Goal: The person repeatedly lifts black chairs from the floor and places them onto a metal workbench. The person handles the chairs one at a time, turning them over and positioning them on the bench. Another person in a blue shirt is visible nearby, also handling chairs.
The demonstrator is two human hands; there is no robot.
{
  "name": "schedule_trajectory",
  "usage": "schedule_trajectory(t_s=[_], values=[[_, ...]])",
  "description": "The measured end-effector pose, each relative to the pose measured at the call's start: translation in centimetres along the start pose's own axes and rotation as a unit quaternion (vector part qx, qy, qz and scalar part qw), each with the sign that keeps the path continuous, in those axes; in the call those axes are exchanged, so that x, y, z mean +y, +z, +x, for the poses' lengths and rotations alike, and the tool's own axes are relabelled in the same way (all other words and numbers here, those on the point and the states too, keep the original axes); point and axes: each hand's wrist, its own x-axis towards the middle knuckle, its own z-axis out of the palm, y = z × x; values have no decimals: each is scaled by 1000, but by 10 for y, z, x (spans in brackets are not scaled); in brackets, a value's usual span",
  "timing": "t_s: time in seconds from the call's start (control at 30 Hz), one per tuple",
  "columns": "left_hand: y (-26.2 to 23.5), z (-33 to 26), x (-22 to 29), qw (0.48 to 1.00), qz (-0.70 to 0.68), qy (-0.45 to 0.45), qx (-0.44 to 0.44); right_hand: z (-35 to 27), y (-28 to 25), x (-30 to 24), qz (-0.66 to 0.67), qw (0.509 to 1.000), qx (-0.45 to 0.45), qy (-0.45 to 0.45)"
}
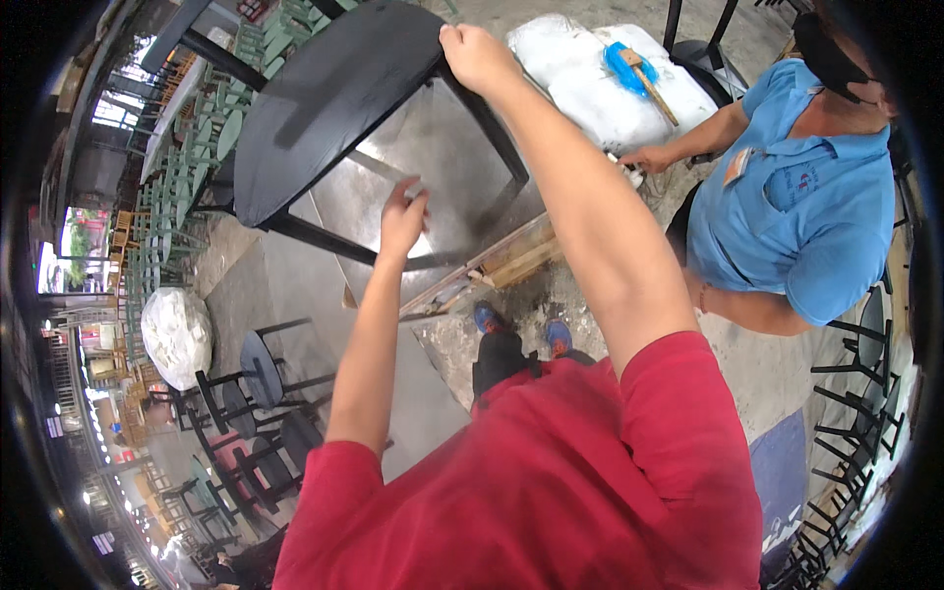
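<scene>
The rim of the black chair (334,108) is pinched by the right hand (479,59), part of the grip being hidden. The chair is seen over the metal table (442,147), ahead of the body. The left hand (403,221) is held near the chair's legs, its fingers loosely parted (a little blurred). A blue dish (617,69) and a brush (654,88) are borne by a white sack (590,108), near which a co-worker (806,216) is seen.

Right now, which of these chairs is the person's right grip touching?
The black chair over the metal-topped table: the right grip holds its seat edge; green chairs and other black chairs are farther away.
</scene>
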Motion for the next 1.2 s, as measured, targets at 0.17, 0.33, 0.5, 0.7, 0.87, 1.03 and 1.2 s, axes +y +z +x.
schedule_trajectory(t_s=[0.17,0.33,0.5,0.7,0.87,1.03,1.2], values=[[1,77,16,974,226,-1,-25,-3,-4,-15,-13,1000,-6,18],[20,97,77,949,303,-63,-58,3,-1,-6,-4,999,-2,39],[9,80,61,944,321,-53,-57,11,12,3,34,999,-4,-16],[-89,53,15,896,405,-180,-33,19,24,23,69,996,13,-57],[-98,31,28,910,347,-227,-17,26,19,24,82,995,-13,-50],[-97,32,20,918,327,-226,-2,34,13,30,87,992,-77,-53],[-90,37,10,926,303,-223,-1,48,9,36,74,988,-88,-99]])
